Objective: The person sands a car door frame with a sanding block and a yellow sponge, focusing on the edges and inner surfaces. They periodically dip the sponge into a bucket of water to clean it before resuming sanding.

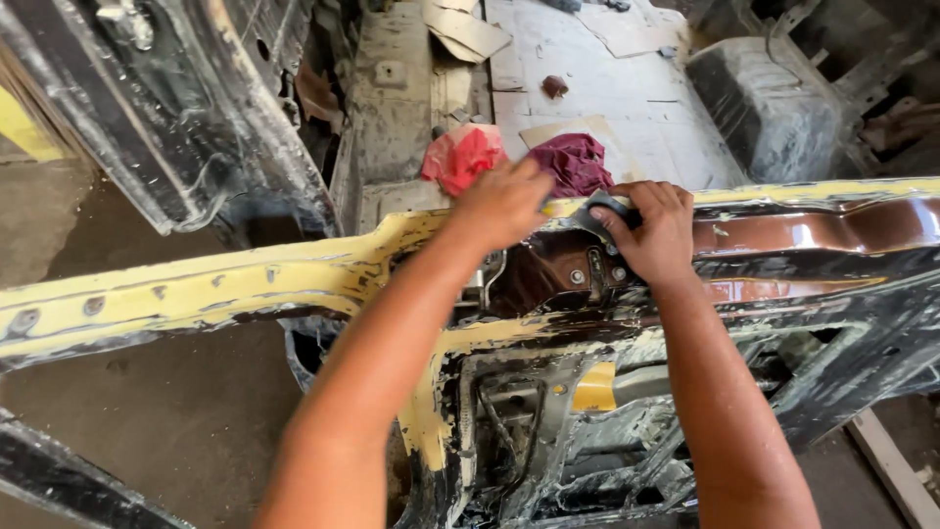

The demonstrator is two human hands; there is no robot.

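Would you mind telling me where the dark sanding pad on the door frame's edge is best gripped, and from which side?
Grip the dark sanding pad by its upper edge, coming from above, as the right hand does. It lies flat on the yellow door frame, so only its top and edges are free; fingers pressed on top would probably steady it.

Stripped metal vehicle floor [627,88], dusty. Red rag [460,157] and maroon rag [578,162] lie side by side at its near edge; cardboard scraps [465,29] toward its far edge
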